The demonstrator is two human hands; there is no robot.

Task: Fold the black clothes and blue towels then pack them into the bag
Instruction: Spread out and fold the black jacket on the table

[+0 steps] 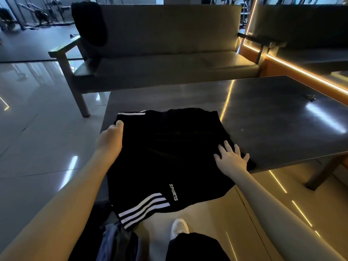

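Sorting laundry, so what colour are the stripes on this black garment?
White: three stripes on the black garment, clearest in the head view.

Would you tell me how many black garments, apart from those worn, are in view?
2: black shorts spread on the table, and a black garment draped over the bench back, upper left. Others may be hidden below the table edge.

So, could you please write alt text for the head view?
A person's left hand grips the far left corner of a black striped garment on a dark table, while the right hand presses flat on it. A sofa stands behind.
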